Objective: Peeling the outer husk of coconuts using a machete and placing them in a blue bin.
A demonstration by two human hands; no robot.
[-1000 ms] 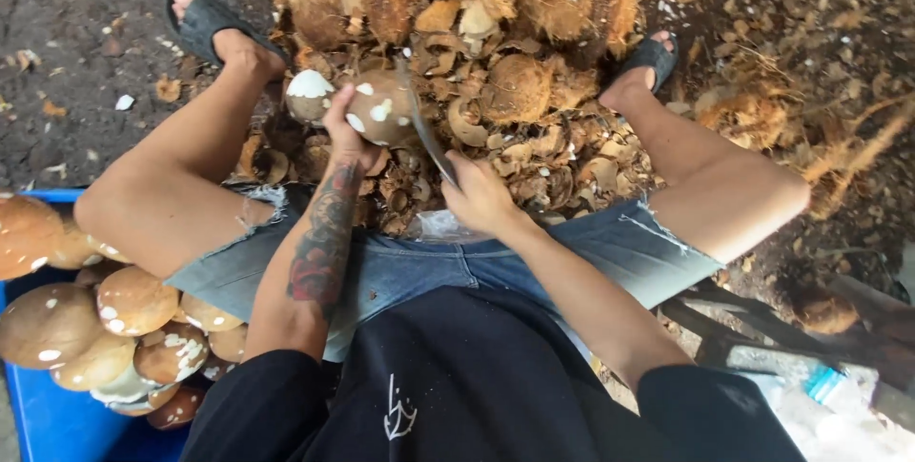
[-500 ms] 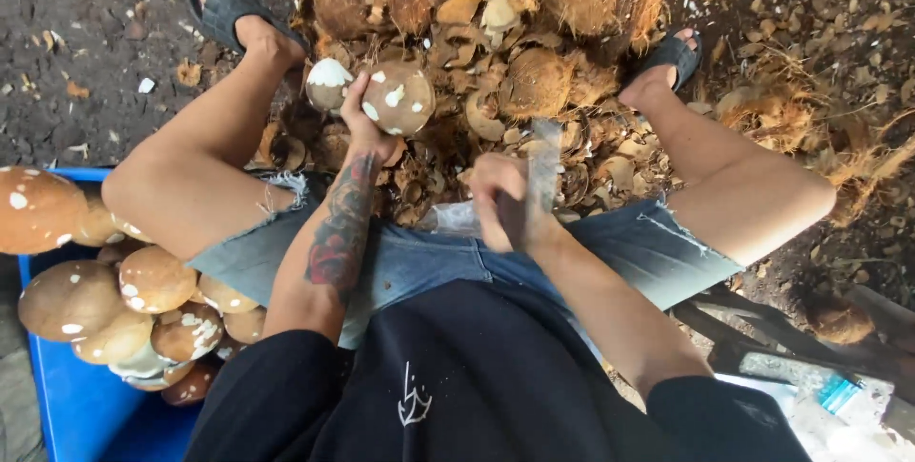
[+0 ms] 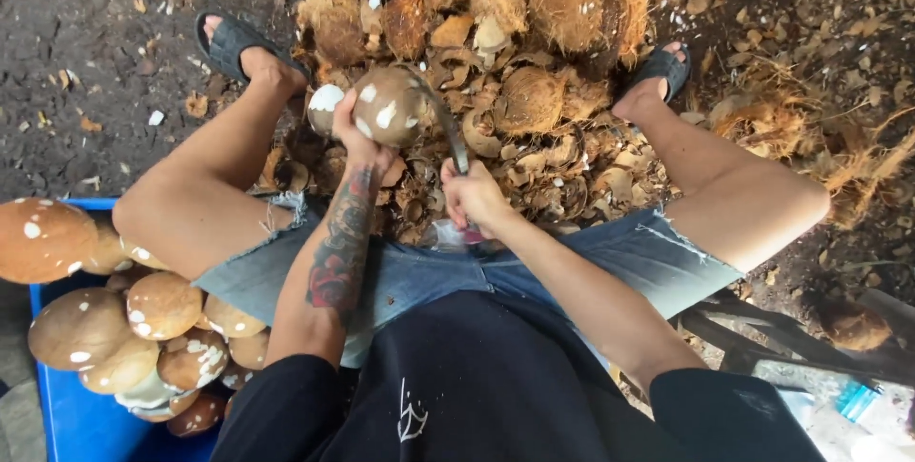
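- Dark earth ground [image 3: 86, 33] carries a heap of brown fibrous coconut husks [image 3: 534, 52] in the upper centre.
- The left hand [image 3: 357, 138] grasps a round, brown, partly peeled coconut [image 3: 391, 104]; white patches show, brown skin remains.
- The right hand [image 3: 472, 195], fingers clenched, holds a curved metal blade [image 3: 448, 123] against it.
- Many peeled coconuts fill the blue plastic crate [image 3: 67, 414] at the lower left.

One head-worn camera looks steeply down (close in) over the lap onto husk-strewn ground [image 3: 95, 33].
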